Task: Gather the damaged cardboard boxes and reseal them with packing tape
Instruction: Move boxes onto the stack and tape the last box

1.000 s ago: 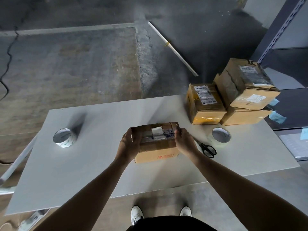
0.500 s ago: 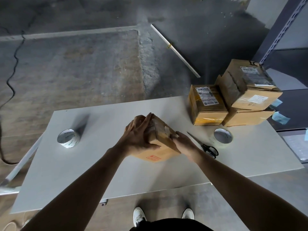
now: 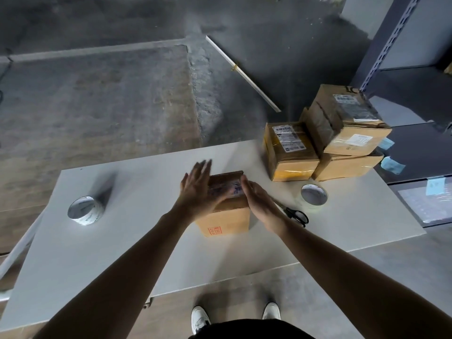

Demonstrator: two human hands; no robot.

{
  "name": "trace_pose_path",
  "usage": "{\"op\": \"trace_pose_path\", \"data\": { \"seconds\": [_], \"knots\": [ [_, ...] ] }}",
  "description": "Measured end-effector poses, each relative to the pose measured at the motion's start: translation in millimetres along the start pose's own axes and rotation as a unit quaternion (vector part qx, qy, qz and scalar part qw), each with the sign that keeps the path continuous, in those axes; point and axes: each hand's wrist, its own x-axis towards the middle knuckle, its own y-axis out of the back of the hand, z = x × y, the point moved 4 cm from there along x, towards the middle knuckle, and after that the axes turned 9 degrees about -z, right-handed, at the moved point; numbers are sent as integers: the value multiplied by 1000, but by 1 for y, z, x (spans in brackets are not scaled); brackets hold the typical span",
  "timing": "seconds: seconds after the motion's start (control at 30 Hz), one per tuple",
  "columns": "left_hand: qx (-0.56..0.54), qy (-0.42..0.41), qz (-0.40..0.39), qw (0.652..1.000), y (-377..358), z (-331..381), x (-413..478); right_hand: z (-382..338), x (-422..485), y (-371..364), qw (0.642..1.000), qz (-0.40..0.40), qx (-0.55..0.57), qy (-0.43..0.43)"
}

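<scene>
Box (image 3: pixel 227 221) of brown cardboard, the task's thing, standing on the white surface (image 3: pixel 146 253) directly between my two grips. My left grip (image 3: pixel 199 189) is released: the fingers are straight and slightly spread, the palm lies flat on the left part of the box top, and the blurred fingertips reach past its far edge. My right grip (image 3: pixel 259 201) is likewise released, with the fingers straight and held together and the hand set edge-on against the right rim of the box top. I read a printed label on the strip of top face left bare between the grips, and a small red mark low on the near face below the left grip.

Just right of my right grip lie black-handled scissors (image 3: pixel 294 214), and beyond them a tape roll (image 3: pixel 314 195) lying flat. Farther out and to the right of that grip stand three more boxes: a labelled box (image 3: pixel 288 152), and beside it a lower box (image 3: pixel 347 165) carrying a creased top box (image 3: pixel 347 121). Well to the left of my left grip a second tape roll (image 3: pixel 85 211) rests tilted on the surface. Beyond both grips a white rod (image 3: pixel 242 72) lies on the concrete floor. A blue shelf rack (image 3: pixel 381 45) rises at the far right.
</scene>
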Motion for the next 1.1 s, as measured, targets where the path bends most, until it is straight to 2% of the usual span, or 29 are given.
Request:
{"op": "trace_pose_path", "data": {
  "seconds": [0.03, 0.1, 0.17, 0.23, 0.37, 0.7, 0.87, 1.03, 1.1],
  "knots": [
    [-75, 60, 15, 995, 2, -6, -2, 0, 2, 0, 1000, 11, -16, -16],
    [-233, 147, 6, 961, -6, -15, -7, -5, 5, -5, 998, 33, -40, -30],
    [-338, 179, 10, 924, -15, -17, -10, -9, 6, -12, 995, 53, -79, -29],
    [-381, 184, 42, 905, -20, -18, -12, -10, 9, -18, 991, 80, -102, -25],
    [-376, 173, 56, 909, -23, -18, -12, -10, 8, -22, 987, 121, -103, -13],
    [-374, 117, 29, 919, -20, -36, -8, -9, 14, -12, 986, 118, -117, 6],
    [-335, 128, 40, 933, -18, -39, -10, -13, 7, -10, 980, 140, -140, 8],
    [-358, 125, 1, 925, -19, -27, -14, -15, 6, -15, 988, 91, -123, -20],
    [-356, 132, 6, 925, -22, -21, -17, -13, 5, -18, 987, 95, -125, -23]
  ]
}}
